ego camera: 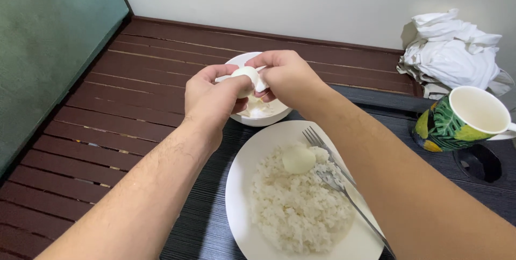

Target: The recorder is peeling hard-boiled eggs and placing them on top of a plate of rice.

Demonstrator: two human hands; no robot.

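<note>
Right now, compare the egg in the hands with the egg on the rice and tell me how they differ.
The egg in the hands is held up over the small white bowl; the egg on the rice lies on the rice mound. The held egg is partly hidden by the left hand and right hand, with a shell piece at it; the egg on the rice shows bare and untouched. Both are white and rounded.

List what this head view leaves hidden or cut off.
- Egg: mostly covered by the left hand and right hand; how much shell remains is unclear.
- Small white bowl: contents largely hidden behind both hands.
- Plate of rice: lower rim cut off by the bottom edge.
- Fork: handle end runs under the right forearm.
- Mug: handle cut off by the right edge.
</note>
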